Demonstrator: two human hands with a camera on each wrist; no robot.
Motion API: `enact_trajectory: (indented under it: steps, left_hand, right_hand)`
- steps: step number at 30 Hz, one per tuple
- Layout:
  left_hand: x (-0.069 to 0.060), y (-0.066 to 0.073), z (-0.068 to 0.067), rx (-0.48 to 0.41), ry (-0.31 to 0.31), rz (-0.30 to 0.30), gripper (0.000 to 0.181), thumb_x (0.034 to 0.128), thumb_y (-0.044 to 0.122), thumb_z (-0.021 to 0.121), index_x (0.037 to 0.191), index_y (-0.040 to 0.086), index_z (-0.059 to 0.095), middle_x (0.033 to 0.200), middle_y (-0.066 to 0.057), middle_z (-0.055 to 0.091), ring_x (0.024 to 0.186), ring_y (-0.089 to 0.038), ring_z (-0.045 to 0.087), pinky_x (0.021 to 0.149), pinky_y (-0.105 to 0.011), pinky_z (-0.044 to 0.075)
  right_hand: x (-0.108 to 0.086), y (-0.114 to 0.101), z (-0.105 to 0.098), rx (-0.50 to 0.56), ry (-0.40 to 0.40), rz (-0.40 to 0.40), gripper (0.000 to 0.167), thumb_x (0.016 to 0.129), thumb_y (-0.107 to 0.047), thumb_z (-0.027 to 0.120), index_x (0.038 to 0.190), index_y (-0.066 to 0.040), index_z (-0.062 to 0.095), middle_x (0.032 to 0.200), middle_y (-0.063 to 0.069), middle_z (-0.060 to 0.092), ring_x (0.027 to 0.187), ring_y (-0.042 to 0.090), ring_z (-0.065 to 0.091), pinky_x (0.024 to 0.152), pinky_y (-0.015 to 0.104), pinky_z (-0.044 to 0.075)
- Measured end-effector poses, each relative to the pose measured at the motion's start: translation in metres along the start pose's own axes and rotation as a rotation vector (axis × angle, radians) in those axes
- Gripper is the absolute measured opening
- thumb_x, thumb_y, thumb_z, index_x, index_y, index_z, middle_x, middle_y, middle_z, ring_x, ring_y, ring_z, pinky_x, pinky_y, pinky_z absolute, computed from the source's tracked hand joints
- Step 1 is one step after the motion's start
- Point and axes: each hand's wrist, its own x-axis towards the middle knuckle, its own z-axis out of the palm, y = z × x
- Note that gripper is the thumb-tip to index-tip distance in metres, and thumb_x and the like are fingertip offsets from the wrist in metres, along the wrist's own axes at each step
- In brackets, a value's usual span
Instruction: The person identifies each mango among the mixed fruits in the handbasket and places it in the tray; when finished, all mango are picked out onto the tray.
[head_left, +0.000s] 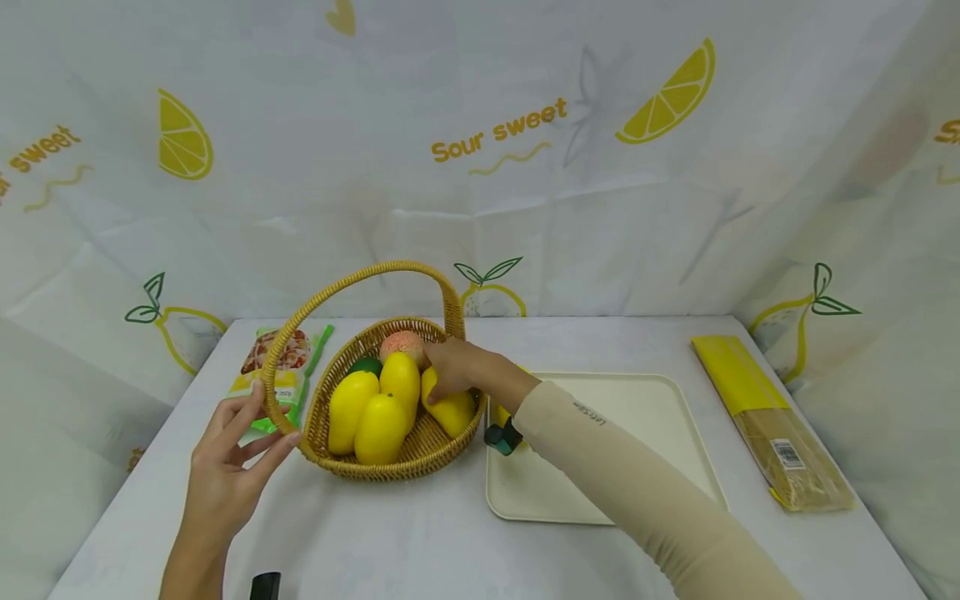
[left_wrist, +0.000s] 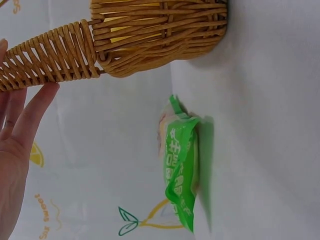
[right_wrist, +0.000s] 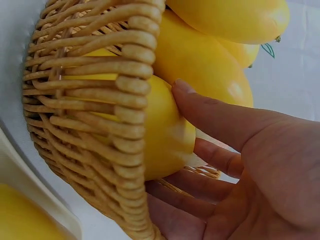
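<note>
A wicker basket (head_left: 390, 472) with a tall arched handle (head_left: 360, 279) stands left of the table's middle. My left hand (head_left: 217, 479) holds the handle's left foot between thumb and fingers; the left wrist view shows this hand (left_wrist: 20, 135) against the woven side. Inside the basket lie several yellow mangoes (head_left: 380, 429), a pinkish-orange round fruit (head_left: 402, 343) and a dark green one (head_left: 365, 366), partly hidden. With the right hand (head_left: 461, 367) I grip a mango (right_wrist: 170, 135) at the basket's right side, thumb on top, some fingers hidden behind it.
A cream tray (head_left: 622, 433) lies right of the basket, with a yellow fruit (right_wrist: 25, 215) on it, mostly behind my right forearm. At the left is a green food packet (head_left: 292, 362); a yellow-and-clear noodle-like pack (head_left: 772, 429) lies far right. A printed curtain stands behind.
</note>
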Motion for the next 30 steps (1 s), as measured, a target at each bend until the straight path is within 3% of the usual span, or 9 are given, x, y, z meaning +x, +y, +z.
enact_trajectory:
  steps: [10,23,30]
  left_hand:
    - [0.0,-0.005,0.004,-0.085,0.016,0.036,0.094,0.064,-0.034,0.073,0.148,-0.005,0.044,0.12,0.01,0.053,0.11,-0.001,0.059,0.085,-0.007,0.058]
    - [-0.002,-0.003,0.002,-0.046,0.03,-0.003,0.096,0.0619,-0.037,0.071,0.148,-0.003,0.046,0.118,0.011,0.053,0.11,0.001,0.058,0.084,-0.005,0.056]
    - [-0.003,-0.005,0.002,-0.07,0.028,0.016,0.095,0.0629,-0.036,0.072,0.148,-0.004,0.045,0.118,0.01,0.053,0.11,-0.001,0.058,0.085,-0.006,0.057]
  right_hand:
    - [-0.003,0.005,-0.004,-0.003,0.029,0.014,0.06,0.093,-0.031,0.076,0.143,-0.011,0.05,0.141,0.008,0.062,0.13,0.025,0.059,0.113,0.039,0.052]
    - [-0.013,0.002,-0.016,0.009,0.062,-0.01,0.061,0.093,-0.034,0.077,0.144,-0.012,0.052,0.143,0.007,0.062,0.13,0.026,0.058,0.114,0.042,0.052]
    - [-0.021,0.006,-0.023,0.029,0.11,-0.047,0.059,0.092,-0.036,0.077,0.141,-0.015,0.053,0.137,0.007,0.064,0.115,0.022,0.06,0.103,0.038,0.055]
